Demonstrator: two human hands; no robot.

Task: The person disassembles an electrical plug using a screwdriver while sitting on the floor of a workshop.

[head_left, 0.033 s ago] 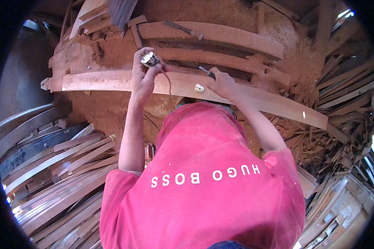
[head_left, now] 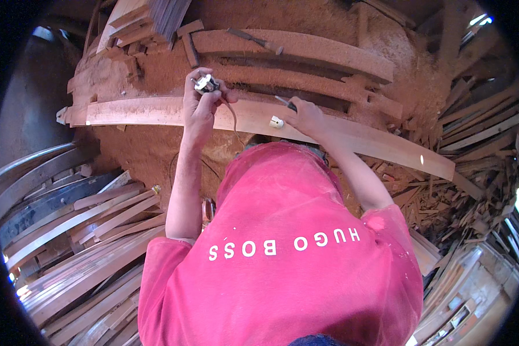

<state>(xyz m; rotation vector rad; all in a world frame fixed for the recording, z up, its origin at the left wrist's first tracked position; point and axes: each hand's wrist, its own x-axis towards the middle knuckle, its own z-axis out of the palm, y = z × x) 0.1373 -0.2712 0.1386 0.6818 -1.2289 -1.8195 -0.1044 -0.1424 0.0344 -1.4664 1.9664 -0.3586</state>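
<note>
My left hand (head_left: 199, 118) is raised over a long curved plank (head_left: 138, 111), its fingers closed round an electrical plug (head_left: 204, 84) with metal pins and its inside partly exposed. A thin brown cable (head_left: 234, 118) hangs from the plug down toward my body. My right hand (head_left: 307, 119) grips the dark handle of a screwdriver (head_left: 282, 101), whose shaft points up and left, apart from the plug. Just left of that hand, a small cream plug cover (head_left: 276, 122) rests on the plank. Fingers partly hide the plug's lower side.
Beyond the plank lie sawdust-covered curved beams (head_left: 305, 52), with a long dark tool (head_left: 254, 40) on top. A hammer-shaped piece (head_left: 191, 49) leans left of it. Stacked curved timbers (head_left: 98, 230) fill the left; wood scraps (head_left: 421, 190) are heaped at right.
The plug in my left hand has tilted and dropped slightly. My right hand and the screwdriver have shifted a little, the shaft's tip lower and further left. The plug cover stays put.
</note>
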